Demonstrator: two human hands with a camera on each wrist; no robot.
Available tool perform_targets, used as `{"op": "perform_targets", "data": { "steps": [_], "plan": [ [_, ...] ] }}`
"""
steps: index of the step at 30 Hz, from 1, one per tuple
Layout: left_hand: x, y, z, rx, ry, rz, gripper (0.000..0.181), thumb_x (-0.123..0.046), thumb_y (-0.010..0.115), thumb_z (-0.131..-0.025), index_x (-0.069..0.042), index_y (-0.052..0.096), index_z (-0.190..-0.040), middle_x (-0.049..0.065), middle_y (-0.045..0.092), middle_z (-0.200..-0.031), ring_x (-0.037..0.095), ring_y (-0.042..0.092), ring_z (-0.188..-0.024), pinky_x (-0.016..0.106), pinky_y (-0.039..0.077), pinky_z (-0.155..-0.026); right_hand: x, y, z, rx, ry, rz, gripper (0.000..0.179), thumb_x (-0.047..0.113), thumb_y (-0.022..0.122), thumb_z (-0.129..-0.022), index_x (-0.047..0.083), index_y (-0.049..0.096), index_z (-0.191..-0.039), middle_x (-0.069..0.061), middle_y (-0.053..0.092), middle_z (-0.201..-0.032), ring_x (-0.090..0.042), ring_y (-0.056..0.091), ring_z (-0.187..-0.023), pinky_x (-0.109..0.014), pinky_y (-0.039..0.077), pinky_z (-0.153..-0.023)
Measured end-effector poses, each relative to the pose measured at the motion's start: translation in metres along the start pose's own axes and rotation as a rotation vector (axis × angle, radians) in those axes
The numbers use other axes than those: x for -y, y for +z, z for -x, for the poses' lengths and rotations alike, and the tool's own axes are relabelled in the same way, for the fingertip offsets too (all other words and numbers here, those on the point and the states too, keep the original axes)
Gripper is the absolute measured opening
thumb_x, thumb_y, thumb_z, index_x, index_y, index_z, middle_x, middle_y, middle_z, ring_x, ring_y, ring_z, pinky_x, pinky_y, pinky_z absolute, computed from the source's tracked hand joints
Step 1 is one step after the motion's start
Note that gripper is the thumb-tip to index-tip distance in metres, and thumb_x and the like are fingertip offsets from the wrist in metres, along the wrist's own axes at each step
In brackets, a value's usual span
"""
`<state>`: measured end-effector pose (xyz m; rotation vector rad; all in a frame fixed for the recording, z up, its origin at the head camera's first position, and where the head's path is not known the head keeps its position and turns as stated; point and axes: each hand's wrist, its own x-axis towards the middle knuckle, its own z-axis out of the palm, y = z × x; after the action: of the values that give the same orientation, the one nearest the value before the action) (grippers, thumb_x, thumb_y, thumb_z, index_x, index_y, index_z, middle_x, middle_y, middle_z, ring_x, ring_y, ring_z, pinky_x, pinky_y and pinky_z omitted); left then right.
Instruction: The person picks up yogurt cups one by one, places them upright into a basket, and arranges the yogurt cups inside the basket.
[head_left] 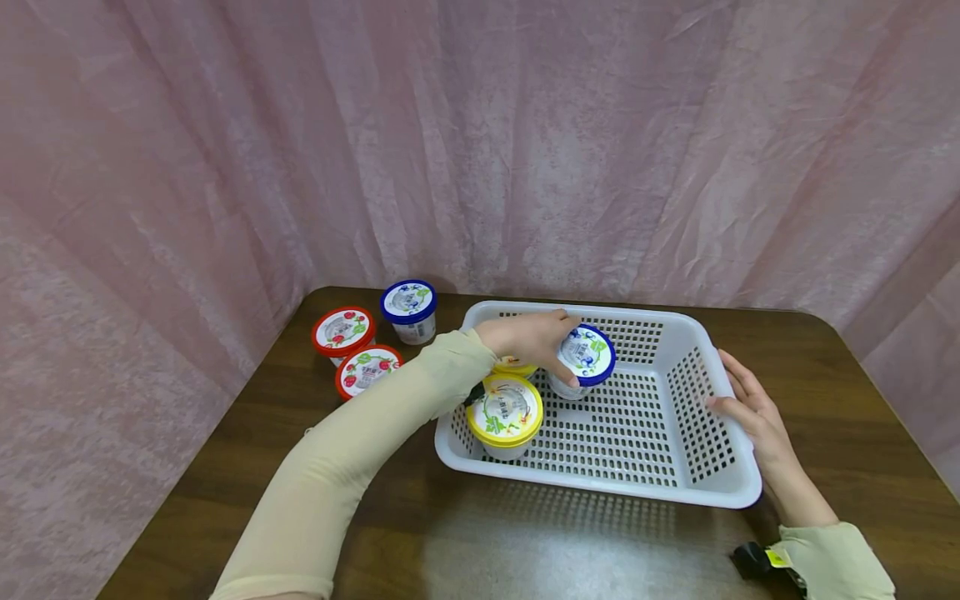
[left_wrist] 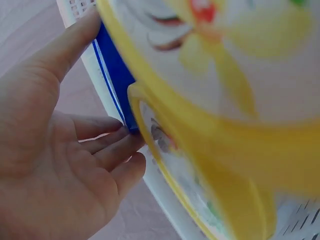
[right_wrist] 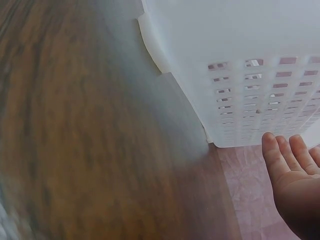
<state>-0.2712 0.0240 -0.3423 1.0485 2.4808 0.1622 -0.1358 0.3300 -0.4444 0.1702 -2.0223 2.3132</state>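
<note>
1. A pink curtain (head_left: 525, 167) hangs behind a brown wooden table (head_left: 840, 400).
2. A white basket (head_left: 600, 486) with slotted walls stands on the table.
3. The person's left hand (head_left: 531, 337) reaches into the basket and grips a blue-lidded tub (head_left: 588, 357), thumb and fingers spread about its lid; whether the tub touches the basket floor cannot be told.
4. Just left of that tub, inside the basket, are a front yellow tub (head_left: 506, 417) and a rear yellow tub (head_left: 516, 367), the latter partly hidden.
5. The right hand (head_left: 761, 425) holds the basket's right side, thumb over the rim, fairly straight fingers against the outer wall.
6. Left of the basket stand another blue tub (head_left: 410, 308) and two red-lidded tubs (head_left: 343, 330).
</note>
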Motion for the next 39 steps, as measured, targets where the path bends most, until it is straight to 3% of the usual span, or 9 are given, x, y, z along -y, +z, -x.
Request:
{"op": "perform_targets", "data": {
  "steps": [5,13,28,39],
  "plan": [
    [0.002,0.001,-0.001,0.024,-0.027,0.027,0.108,-0.06,0.071,-0.087,-0.006,0.015,-0.162,0.013,0.018,-0.166,0.022,0.025,-0.15,0.033,0.026,-0.119,0.0,0.001,0.0,-0.001,-0.003,0.009,0.064,-0.002,0.051,-0.1,0.021,0.034,-0.156,0.013,0.049,-0.138,-0.004,0.063,-0.105,-0.025,0.058,-0.076],
    [0.0,0.001,0.001,0.024,-0.049,0.037,0.104,-0.059,0.071,-0.087,-0.009,0.019,-0.162,0.012,0.023,-0.164,0.019,0.035,-0.142,0.03,0.038,-0.109,0.001,0.001,0.0,-0.004,0.005,0.017,0.064,-0.001,0.051,-0.1,0.022,0.033,-0.157,0.012,0.048,-0.139,-0.004,0.064,-0.105,-0.025,0.058,-0.075],
    [0.002,0.001,0.003,0.014,-0.043,0.026,0.104,-0.062,0.07,-0.086,-0.009,0.021,-0.161,0.012,0.026,-0.162,0.02,0.038,-0.141,0.031,0.039,-0.108,0.0,0.002,0.0,0.004,0.005,-0.013,0.065,-0.002,0.05,-0.1,0.021,0.032,-0.157,0.009,0.046,-0.142,-0.004,0.063,-0.107,-0.025,0.057,-0.077],
    [0.003,-0.012,0.015,-0.034,-0.031,0.03,0.099,-0.059,0.07,-0.088,-0.008,0.025,-0.16,0.01,0.028,-0.16,0.019,0.042,-0.136,0.029,0.038,-0.109,0.0,0.001,0.0,0.011,-0.007,-0.038,0.064,-0.004,0.049,-0.1,0.02,0.033,-0.157,0.012,0.049,-0.14,-0.004,0.063,-0.107,-0.026,0.058,-0.077]
  ]
}}
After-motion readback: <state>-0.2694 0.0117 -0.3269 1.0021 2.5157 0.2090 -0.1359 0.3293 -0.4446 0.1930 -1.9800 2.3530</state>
